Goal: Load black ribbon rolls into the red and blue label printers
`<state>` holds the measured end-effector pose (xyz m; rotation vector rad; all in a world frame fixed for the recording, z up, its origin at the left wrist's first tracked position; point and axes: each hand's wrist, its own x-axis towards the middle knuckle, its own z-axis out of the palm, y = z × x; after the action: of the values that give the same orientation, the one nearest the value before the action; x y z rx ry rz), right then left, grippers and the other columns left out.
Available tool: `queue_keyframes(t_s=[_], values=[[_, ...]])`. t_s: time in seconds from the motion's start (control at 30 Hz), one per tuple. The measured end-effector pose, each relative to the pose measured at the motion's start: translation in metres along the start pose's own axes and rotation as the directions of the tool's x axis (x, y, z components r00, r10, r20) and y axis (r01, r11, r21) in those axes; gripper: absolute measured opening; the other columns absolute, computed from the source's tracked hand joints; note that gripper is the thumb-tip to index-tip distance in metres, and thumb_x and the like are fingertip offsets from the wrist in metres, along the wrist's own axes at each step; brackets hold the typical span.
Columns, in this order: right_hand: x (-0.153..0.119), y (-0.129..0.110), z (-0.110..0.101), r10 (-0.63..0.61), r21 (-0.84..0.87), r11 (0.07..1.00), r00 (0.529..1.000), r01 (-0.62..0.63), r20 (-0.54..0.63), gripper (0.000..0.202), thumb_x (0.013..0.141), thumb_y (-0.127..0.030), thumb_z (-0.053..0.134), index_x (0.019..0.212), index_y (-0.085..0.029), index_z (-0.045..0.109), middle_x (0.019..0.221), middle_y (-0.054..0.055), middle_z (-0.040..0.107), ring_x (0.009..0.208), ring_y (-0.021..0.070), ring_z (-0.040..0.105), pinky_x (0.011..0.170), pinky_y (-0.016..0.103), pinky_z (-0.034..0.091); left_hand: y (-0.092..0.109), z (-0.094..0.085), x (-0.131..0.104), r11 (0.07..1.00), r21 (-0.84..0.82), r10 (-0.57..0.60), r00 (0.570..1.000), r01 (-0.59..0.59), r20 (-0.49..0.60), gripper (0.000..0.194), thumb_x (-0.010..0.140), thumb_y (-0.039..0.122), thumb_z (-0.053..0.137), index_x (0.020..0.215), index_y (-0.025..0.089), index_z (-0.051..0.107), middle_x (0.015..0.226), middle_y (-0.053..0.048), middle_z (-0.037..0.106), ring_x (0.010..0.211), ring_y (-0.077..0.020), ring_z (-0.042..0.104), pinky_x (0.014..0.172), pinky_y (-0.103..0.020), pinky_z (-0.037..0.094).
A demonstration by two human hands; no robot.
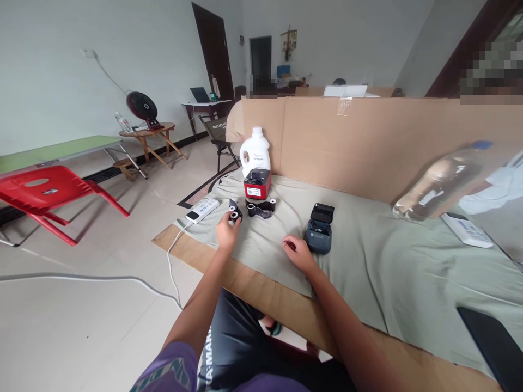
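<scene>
My left hand (229, 228) is closed on a black ribbon roll (235, 212) with white cores, over the left part of the cloth-covered table (269, 261). Another black ribbon roll (261, 208) lies just to its right, in front of a red and black box (257, 185). My right hand (297, 252) has its fingers curled round something small and dark red, mostly hidden. Close to that hand, on its right, a dark blue device (318, 237) stands with its black lid raised.
A white jug (256, 151) stands behind the box, before a cardboard wall (327, 136). A white power bank (202, 210) with a cable lies left. At right are a large clear bottle (443, 179), another white device (467, 230) and a black phone (492, 345).
</scene>
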<state>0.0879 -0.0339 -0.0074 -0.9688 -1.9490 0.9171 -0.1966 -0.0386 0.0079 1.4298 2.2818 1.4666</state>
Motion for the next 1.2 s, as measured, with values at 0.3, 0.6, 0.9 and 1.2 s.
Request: queue_keyframes(t_s=[0.3,0.6,0.9,1.2], values=[[0.0,0.004,0.0,-0.017,-0.007,1.0,1.0,0.017,-0.007,0.019,0.088,-0.032,0.053,0.083,-0.019,0.067,0.068,0.001,0.061,0.063,0.0151,0.051,0.061,0.027,0.04,0.002,0.021,0.008,0.974,0.218,-0.055,0.998,0.058,-0.017,0.039,0.083,0.037,0.067,0.118,0.02,0.065,0.125,-0.016,0.057,0.118,-0.0333,0.055,0.087,-0.04,0.049],[-0.002,0.004,0.0,-0.028,-0.02,0.999,1.0,0.027,-0.01,0.017,0.086,-0.029,0.054,0.085,-0.019,0.067,0.07,0.001,0.062,0.065,0.0147,0.051,0.062,0.027,0.041,0.033,0.029,0.012,0.958,0.208,0.205,0.979,-0.198,-0.01,0.047,0.087,0.044,0.062,0.127,0.018,0.061,0.129,-0.017,0.055,0.121,-0.0348,0.047,0.104,-0.044,0.038],[0.001,0.005,0.003,0.007,-0.022,1.0,1.0,-0.008,-0.025,0.015,0.086,-0.029,0.056,0.084,-0.019,0.067,0.066,-0.001,0.058,0.061,0.0132,0.049,0.06,0.025,0.039,0.122,0.1,0.082,0.973,0.112,0.116,0.851,-0.2,0.511,0.025,0.064,0.009,0.076,0.086,0.021,0.073,0.087,-0.01,0.073,0.104,-0.0322,0.064,0.105,-0.052,0.033],[-0.013,-0.011,-0.007,-0.228,-0.172,0.966,0.952,0.194,-0.203,0.014,0.089,-0.023,0.053,0.087,-0.022,0.067,0.073,0.003,0.06,0.07,0.0167,0.054,0.073,0.03,0.044,0.137,0.083,0.071,0.96,-0.27,0.168,0.921,-0.072,0.351,0.022,0.081,0.036,0.071,0.093,0.019,0.064,0.086,-0.005,0.069,0.084,-0.0191,0.067,0.08,-0.031,0.05]])
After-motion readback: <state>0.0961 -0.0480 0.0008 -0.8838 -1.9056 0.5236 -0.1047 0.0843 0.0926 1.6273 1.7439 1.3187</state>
